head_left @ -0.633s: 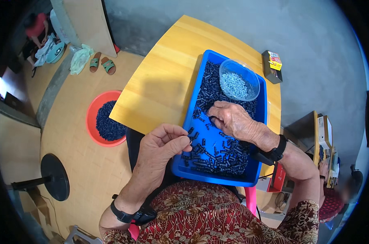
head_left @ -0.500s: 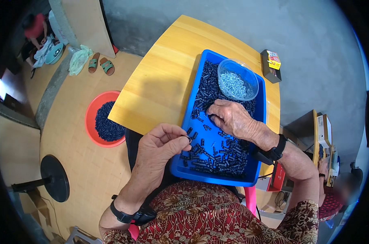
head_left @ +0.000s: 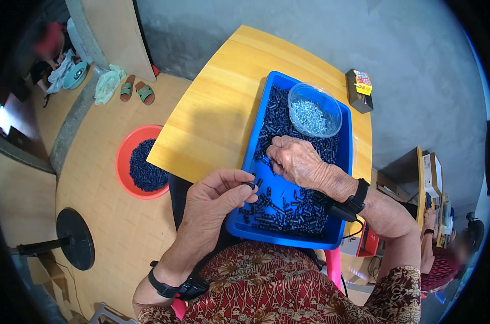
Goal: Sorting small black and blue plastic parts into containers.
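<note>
A small black plastic part [head_left: 248, 184] is pinched between the thumb and fingers of my left hand [head_left: 215, 200], over the left side of a blue tray [head_left: 277, 241]. My right hand [head_left: 301, 164] reaches into the tray, its curled fingertips down among the loose black plastic parts [head_left: 277, 116]. Whatever those fingertips hold, if anything, is hidden beneath the hand. More black parts [head_left: 293, 216] lie spread across the near end of the tray. Beyond my right hand, a round clear tub [head_left: 331, 100] sits in the tray with many small silvery screws [head_left: 310, 117] in it.
The tray rests on a yellow wooden table [head_left: 201, 119]. A dark box [head_left: 359, 97] with a yellow packet stands at its far right edge. On the floor to the left are a red basin [head_left: 121, 170] of black parts, sandals [head_left: 145, 93] and a black round stand base [head_left: 74, 238]. Two other people sit farther off.
My right hand has shifted a little to the left, its fingertips farther over the black parts. My left hand keeps its pinch on the small part, nearly in place.
</note>
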The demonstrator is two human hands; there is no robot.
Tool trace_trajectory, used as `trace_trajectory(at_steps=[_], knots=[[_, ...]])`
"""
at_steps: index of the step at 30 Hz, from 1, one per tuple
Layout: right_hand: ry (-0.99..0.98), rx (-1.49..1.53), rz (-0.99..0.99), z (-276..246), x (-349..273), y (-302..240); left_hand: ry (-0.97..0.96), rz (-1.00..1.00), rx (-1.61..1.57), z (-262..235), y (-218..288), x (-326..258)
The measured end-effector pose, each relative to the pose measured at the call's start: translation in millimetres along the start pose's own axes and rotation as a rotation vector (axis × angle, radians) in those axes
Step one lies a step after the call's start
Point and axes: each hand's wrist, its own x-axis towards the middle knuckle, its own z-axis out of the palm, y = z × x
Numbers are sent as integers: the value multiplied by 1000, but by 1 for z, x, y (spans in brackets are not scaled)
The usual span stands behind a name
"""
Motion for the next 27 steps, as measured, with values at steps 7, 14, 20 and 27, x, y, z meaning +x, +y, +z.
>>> trace_trajectory(at_steps=[7, 14, 20, 27], knots=[[68, 471, 212, -26, -7, -13, -28, -24, -26, 1, 0, -2], [232, 922, 234, -48, -30, -51, -81, -30, -13, 9, -1, 1], [282, 1288, 314, -49, -49, -60, -101, -60, -11, 21, -2, 4], [364, 1703, 413, -41, -63, -53, -143, -65, 25, 34, -8, 9]])
